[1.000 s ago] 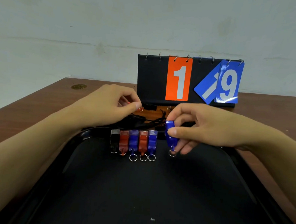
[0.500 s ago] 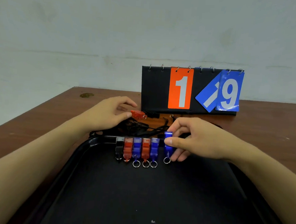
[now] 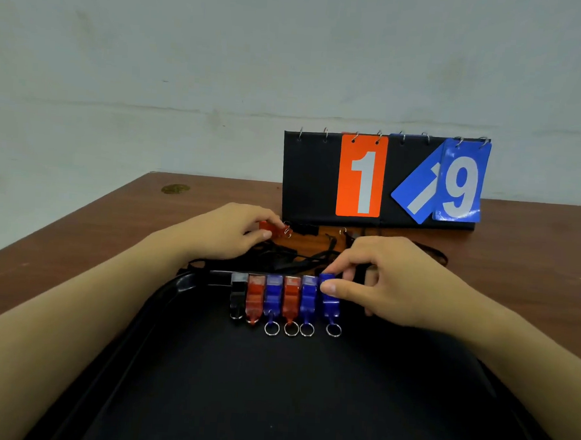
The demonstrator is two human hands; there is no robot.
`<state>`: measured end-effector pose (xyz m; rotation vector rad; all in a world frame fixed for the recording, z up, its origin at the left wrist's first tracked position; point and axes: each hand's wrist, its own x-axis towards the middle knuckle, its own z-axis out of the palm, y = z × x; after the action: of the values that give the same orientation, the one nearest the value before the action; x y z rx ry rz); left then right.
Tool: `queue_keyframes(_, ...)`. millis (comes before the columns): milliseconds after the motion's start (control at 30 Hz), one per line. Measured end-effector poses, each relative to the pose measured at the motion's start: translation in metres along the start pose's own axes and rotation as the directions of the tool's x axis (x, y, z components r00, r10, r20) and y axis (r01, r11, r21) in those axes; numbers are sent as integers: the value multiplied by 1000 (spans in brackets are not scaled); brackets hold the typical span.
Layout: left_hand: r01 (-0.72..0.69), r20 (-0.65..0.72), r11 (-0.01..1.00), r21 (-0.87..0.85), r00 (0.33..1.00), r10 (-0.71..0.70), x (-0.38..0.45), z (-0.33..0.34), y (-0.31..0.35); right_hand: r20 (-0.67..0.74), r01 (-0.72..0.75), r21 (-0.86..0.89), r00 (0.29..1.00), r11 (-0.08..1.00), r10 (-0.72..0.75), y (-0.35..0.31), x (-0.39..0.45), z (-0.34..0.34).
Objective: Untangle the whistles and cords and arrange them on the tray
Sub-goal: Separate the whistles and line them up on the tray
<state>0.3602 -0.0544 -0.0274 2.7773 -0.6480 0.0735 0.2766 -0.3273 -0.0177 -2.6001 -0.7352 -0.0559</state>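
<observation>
Pinching a blue whistle between thumb and fingers, the right hand holds it at the right end of the row of five whistles lying on the black tray. The left hand grips a red whistle over the tangled black cords beyond the tray's far rim.

Both forearms are bare to the frame edge, the left hand and right hand ungloved.

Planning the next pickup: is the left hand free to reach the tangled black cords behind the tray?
Probably not yet. The left hand lies right beside the black cords with nothing between, but its fingers already pinch a red whistle.
</observation>
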Motion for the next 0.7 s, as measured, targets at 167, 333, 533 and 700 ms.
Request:
queue_keyframes(167,-21,-46,1000,-16,999,20,-4,-1,2,-8,31,-259,999,965,-34,-6,0,-2)
queue_keyframes(333,-31,-64,999,-10,998,30,-5,1,8,21,16,-363,1000,932,-9,-13,-1,-2)
queue_keyframes(533,-57,-53,998,-8,997,56,-7,1,10,-43,29,-250,998,968,-41,-8,1,-3)
queue_keyframes(700,-36,-3,999,5,999,36,-7,-2,12,-191,-16,24,981,1000,21,11,14,-15)
